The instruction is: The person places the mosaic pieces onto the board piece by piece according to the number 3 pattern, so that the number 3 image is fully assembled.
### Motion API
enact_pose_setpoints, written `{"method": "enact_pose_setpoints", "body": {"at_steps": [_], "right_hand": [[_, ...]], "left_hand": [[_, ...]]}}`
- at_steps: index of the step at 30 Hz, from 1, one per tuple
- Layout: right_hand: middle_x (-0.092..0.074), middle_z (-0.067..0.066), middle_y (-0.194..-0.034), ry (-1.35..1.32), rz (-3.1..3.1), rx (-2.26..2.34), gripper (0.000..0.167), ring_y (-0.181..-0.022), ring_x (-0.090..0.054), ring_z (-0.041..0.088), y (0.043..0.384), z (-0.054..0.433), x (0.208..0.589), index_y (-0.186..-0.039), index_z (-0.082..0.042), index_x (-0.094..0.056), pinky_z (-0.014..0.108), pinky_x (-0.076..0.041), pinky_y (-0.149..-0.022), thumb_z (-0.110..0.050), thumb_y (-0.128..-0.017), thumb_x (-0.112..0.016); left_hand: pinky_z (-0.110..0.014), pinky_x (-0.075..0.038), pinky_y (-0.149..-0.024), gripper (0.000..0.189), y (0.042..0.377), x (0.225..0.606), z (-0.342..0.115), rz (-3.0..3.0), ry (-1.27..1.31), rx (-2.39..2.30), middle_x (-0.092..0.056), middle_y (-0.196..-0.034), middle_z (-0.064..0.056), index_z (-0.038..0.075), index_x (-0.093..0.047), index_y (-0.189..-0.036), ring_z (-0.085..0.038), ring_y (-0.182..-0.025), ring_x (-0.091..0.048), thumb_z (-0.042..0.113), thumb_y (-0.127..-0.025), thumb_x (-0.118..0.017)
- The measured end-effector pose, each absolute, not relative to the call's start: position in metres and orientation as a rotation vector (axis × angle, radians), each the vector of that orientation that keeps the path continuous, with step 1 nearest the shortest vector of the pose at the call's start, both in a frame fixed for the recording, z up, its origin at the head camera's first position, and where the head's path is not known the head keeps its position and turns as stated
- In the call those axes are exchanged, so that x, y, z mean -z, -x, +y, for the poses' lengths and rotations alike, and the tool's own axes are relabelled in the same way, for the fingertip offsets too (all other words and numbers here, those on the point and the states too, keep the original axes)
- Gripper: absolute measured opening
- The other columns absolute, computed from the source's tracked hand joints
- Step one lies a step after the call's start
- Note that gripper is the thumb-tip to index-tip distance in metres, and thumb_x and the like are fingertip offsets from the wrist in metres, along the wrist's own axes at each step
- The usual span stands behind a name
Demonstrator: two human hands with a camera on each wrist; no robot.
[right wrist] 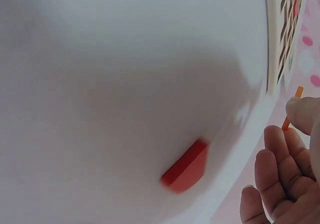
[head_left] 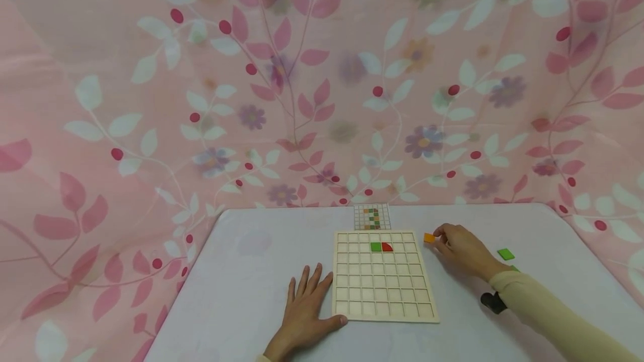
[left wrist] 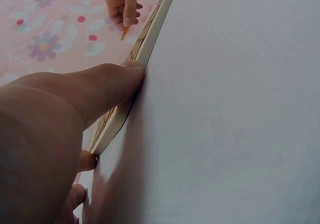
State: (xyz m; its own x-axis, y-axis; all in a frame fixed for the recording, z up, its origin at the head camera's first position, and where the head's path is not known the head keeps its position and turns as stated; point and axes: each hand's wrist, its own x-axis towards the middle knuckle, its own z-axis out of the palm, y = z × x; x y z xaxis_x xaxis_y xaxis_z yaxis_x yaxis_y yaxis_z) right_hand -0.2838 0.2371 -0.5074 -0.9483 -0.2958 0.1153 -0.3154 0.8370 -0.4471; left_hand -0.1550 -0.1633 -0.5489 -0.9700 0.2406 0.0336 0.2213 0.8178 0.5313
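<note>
Between thumb and fingertips, my right hand [head_left: 460,247] pinches a small orange tile [head_left: 429,237], just right of the wooden grid board [head_left: 380,312]. In the right wrist view the orange tile [right wrist: 293,108] shows edge-on. My left hand [head_left: 304,312] lies with fingers spread at the board's lower left corner; its thumb [left wrist: 112,86] touches the board's edge in the left wrist view. In the board's second row sit a green square tile [head_left: 375,247] and, right beside it, a red tile [head_left: 387,247] with one rounded corner.
A pattern card [head_left: 358,217] with a coloured grid lies behind the board. A green tile [head_left: 506,253] lies at the right, with another partly hidden by the right sleeve [head_left: 548,306]. The right wrist view shows a red tile [right wrist: 189,169] on the white table. A floral curtain [head_left: 322,99] hangs behind.
</note>
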Motion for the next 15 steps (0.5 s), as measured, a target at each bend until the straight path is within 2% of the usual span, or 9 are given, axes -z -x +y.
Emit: {"method": "enact_pose_setpoints", "body": {"at_steps": [10,15], "right_hand": [[-0.063,-0.001,-0.09,-0.58,-2.993,-0.774,0.022,-0.083,-0.052,0.014,0.286,0.198,0.501,-0.115,-0.002,-0.068,0.026,-0.048,-0.069,-0.019,-0.101,-0.07],[-0.064,-0.001,-0.095,-0.642,-2.992,-0.821,0.022,-0.088,-0.053,0.015,0.287,0.18,0.499,-0.115,-0.004,-0.068,0.026,-0.05,-0.071,-0.021,-0.102,-0.071]], "left_hand": [[-0.077,-0.005,-0.124,0.099,0.157,0.551,-0.165,2.968,-0.387,-0.863,-0.025,-0.176,-0.014,0.015,-0.044,-0.162,-0.045,-0.165,-0.01,0.069,-0.085,-0.074],[-0.077,-0.004,-0.125,0.1,0.157,0.552,-0.165,2.962,-0.379,-0.862,-0.024,-0.177,-0.013,0.015,-0.044,-0.162,-0.044,-0.165,-0.009,0.069,-0.085,-0.074]]}}
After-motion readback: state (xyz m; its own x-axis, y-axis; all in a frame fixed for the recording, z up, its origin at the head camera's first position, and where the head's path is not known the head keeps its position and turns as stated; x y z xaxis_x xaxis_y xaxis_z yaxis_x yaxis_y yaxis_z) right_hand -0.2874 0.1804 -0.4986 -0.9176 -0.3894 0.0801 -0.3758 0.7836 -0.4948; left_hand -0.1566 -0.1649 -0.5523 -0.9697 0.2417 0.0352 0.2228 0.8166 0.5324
